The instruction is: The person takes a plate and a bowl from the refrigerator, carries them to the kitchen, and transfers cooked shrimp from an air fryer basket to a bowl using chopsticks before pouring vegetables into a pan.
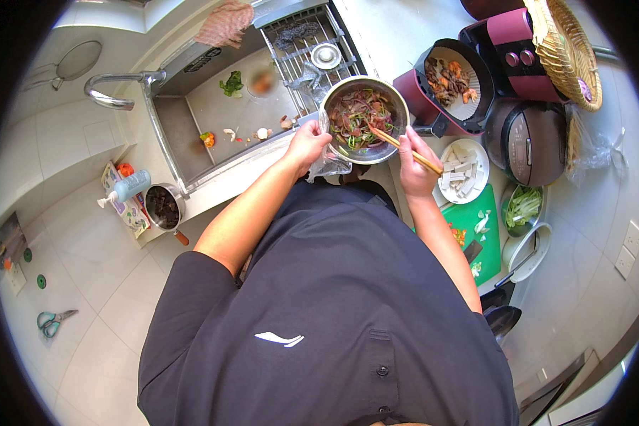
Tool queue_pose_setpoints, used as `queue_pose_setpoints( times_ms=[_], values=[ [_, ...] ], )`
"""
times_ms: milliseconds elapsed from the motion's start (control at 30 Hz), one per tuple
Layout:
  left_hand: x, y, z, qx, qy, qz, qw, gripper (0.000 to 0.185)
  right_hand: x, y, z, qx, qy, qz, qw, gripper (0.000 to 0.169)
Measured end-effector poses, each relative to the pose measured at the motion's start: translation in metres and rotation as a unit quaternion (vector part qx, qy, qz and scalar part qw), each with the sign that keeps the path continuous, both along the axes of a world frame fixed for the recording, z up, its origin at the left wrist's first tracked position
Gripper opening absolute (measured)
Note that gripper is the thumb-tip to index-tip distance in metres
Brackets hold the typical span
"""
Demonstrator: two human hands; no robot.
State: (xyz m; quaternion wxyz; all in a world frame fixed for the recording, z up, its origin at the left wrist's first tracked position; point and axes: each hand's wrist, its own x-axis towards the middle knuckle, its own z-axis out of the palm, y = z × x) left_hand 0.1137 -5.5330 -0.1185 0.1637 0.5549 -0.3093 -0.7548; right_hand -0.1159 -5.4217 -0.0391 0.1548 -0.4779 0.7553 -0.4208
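A round metal bowl (401, 106) holds a mix of sliced meat (351, 109), red onion and green herbs. My left hand (309, 148) pinches clear plastic film or a bag (333, 166) at the bowl's left rim. In my right hand (418, 162) is a pair of wooden chopsticks (394, 141), their tips in the mix. Just right of that hand stands a white plate (484, 183) of pale cut strips. Below it lies a green cutting board (491, 250) with chopped orange and white pieces and part of a dark blade.
A metal sink (239, 125) with food scraps and a drying rack (346, 42) lies left of the bowl. To the right are an air fryer basket (404, 88) with cooked food, a rice cooker (532, 144) and a bowl of cut greens (511, 226). A small pot (178, 199) stands left.
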Motion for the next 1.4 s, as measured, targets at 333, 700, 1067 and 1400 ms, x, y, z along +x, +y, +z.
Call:
queue_pose_setpoints(
  times_ms=[333,700,1067,1400],
  values=[
    [0.001,0.000,-0.004,0.001,0.005,0.001,1.000,0.014,0.003,-0.025,0.020,-0.029,-0.377,-0.250,0.891,0.037],
    [0.000,0.000,-0.002,-0.002,-0.003,-0.002,1.000,0.014,-0.013,-0.006,0.014,-0.062,-0.294,-0.219,0.928,0.035],
    [-0.001,0.000,-0.003,-0.001,-0.007,-0.001,1.000,0.013,0.006,-0.019,-0.009,-0.016,-0.400,-0.301,0.866,0.037],
    [0.000,0.001,-0.002,-0.004,-0.001,0.009,1.000,0.013,0.002,-0.012,0.026,-0.062,-0.369,-0.273,0.886,0.038]
  ],
)
